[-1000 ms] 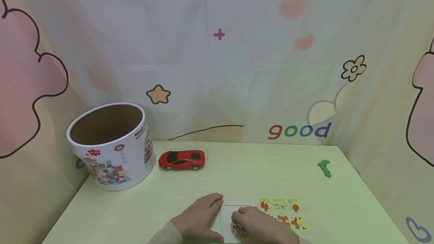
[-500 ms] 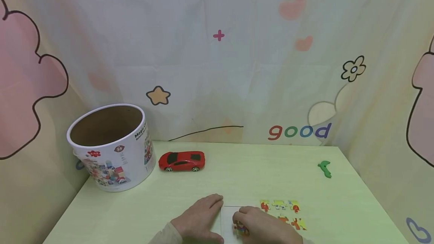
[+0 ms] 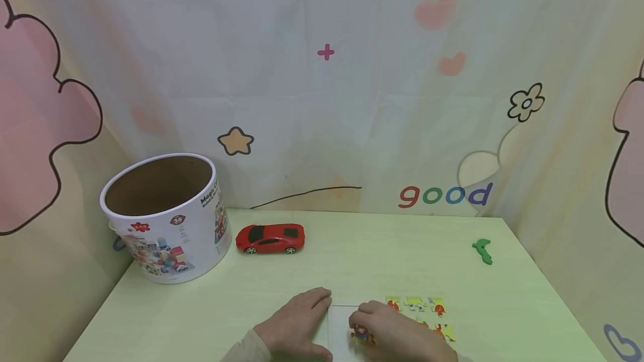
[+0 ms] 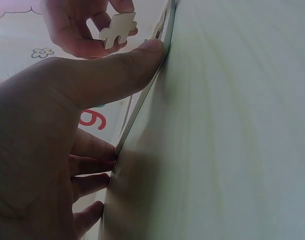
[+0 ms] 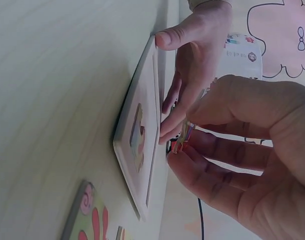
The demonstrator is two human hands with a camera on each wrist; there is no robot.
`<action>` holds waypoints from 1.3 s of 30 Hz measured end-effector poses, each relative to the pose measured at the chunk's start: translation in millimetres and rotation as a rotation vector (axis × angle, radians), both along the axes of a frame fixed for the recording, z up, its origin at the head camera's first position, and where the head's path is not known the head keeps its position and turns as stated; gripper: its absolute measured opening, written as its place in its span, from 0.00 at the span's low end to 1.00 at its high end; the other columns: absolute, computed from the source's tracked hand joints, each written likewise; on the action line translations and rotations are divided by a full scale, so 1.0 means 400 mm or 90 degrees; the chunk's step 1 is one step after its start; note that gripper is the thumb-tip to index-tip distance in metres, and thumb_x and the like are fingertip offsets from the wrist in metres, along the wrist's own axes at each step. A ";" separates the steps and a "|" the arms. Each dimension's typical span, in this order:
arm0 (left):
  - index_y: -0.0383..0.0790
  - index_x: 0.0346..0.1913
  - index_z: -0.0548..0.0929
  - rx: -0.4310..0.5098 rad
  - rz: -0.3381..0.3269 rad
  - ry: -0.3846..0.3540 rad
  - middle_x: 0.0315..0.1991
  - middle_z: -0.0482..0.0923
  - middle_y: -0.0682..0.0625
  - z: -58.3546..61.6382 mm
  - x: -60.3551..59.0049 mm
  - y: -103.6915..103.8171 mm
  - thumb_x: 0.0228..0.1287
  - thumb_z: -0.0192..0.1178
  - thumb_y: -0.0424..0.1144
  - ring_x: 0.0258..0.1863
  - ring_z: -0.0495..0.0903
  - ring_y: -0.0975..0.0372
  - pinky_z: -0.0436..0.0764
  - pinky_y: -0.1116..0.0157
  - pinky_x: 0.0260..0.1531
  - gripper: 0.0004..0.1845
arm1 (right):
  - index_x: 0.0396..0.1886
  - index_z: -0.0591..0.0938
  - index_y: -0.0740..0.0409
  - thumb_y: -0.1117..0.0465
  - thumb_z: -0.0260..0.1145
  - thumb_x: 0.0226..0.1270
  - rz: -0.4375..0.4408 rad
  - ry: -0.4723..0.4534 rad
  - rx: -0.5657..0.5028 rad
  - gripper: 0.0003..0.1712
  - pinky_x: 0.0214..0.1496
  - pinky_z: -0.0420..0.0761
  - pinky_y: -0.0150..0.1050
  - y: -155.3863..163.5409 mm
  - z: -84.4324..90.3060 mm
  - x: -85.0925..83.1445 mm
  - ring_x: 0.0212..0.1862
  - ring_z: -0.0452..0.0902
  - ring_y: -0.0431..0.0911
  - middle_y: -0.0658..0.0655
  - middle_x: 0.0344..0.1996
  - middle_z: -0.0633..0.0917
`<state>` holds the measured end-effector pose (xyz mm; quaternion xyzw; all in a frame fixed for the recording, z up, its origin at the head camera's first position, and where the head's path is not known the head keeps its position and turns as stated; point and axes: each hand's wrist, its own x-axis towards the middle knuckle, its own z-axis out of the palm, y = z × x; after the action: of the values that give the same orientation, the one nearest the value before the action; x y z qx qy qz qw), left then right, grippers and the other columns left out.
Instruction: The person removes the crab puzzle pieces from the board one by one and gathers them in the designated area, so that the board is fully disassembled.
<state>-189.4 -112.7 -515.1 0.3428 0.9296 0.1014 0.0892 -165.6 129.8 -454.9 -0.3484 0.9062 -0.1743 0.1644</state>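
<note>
Head view: left hand [image 3: 294, 325] lies flat on the counter [image 3: 352, 261], fingers relaxed, steadying the white puzzle tray [image 3: 339, 317] at the near edge. Right hand [image 3: 397, 331] pinches a puzzle piece [image 3: 359, 333] over the tray; loose pieces [image 3: 417, 312] sit just right.
Left wrist view: thumb [image 4: 117, 70] touches the tray edge.
Right wrist view: piece [image 5: 185, 137] is held just above the tray [image 5: 142, 135], one piece already seated. Likely the placing step; next needs aligning and pressing it in.
</note>
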 end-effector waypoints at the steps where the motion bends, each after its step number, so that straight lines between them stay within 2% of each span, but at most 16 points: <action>1: 0.43 0.73 0.63 0.001 -0.001 0.001 0.74 0.58 0.53 0.000 0.000 0.000 0.46 0.58 0.78 0.73 0.58 0.59 0.65 0.58 0.71 0.57 | 0.48 0.82 0.41 0.51 0.72 0.60 -0.002 -0.004 -0.002 0.16 0.45 0.82 0.28 0.002 0.001 0.000 0.41 0.72 0.32 0.36 0.39 0.78; 10: 0.43 0.73 0.63 -0.003 0.000 -0.006 0.74 0.57 0.53 0.000 -0.001 0.002 0.46 0.58 0.78 0.72 0.58 0.60 0.64 0.58 0.71 0.57 | 0.49 0.82 0.41 0.51 0.73 0.60 -0.008 -0.002 -0.016 0.17 0.46 0.82 0.27 0.023 0.002 -0.002 0.39 0.72 0.31 0.35 0.37 0.78; 16: 0.43 0.73 0.63 -0.003 0.000 -0.004 0.74 0.57 0.52 0.001 0.001 0.002 0.46 0.57 0.79 0.72 0.58 0.59 0.63 0.58 0.72 0.57 | 0.48 0.83 0.46 0.56 0.73 0.59 0.027 0.069 -0.027 0.17 0.45 0.81 0.29 0.038 0.001 -0.007 0.41 0.72 0.31 0.37 0.39 0.79; 19: 0.43 0.73 0.63 -0.005 0.003 -0.006 0.74 0.57 0.53 0.003 0.002 0.003 0.46 0.57 0.79 0.72 0.58 0.59 0.63 0.58 0.72 0.57 | 0.48 0.83 0.47 0.57 0.73 0.58 0.034 0.086 -0.024 0.17 0.45 0.81 0.30 0.045 0.004 -0.008 0.42 0.71 0.32 0.38 0.40 0.78; 26: 0.43 0.73 0.63 -0.006 0.008 -0.004 0.74 0.57 0.53 0.003 0.004 0.003 0.46 0.57 0.79 0.72 0.59 0.59 0.63 0.59 0.72 0.57 | 0.49 0.83 0.46 0.57 0.74 0.58 0.005 0.051 -0.025 0.19 0.46 0.81 0.31 0.056 0.017 -0.003 0.42 0.72 0.33 0.38 0.41 0.79; 34: 0.44 0.73 0.62 -0.006 0.010 -0.019 0.74 0.57 0.53 0.004 0.003 0.005 0.46 0.58 0.78 0.72 0.59 0.59 0.63 0.58 0.72 0.57 | 0.49 0.83 0.47 0.58 0.73 0.59 -0.001 0.061 -0.034 0.17 0.47 0.82 0.30 0.073 0.022 0.001 0.43 0.73 0.34 0.39 0.41 0.80; 39: 0.43 0.73 0.62 -0.006 0.008 -0.016 0.74 0.57 0.53 0.002 0.002 0.004 0.46 0.58 0.78 0.72 0.59 0.59 0.64 0.58 0.72 0.57 | 0.50 0.83 0.46 0.58 0.73 0.58 -0.028 0.031 -0.022 0.19 0.48 0.82 0.31 0.079 0.023 -0.003 0.44 0.72 0.34 0.38 0.41 0.79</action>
<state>-188.6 -111.1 -514.2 0.3353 0.9310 0.1020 0.1017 -166.7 161.3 -445.6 -0.3355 0.9141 -0.1851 0.1326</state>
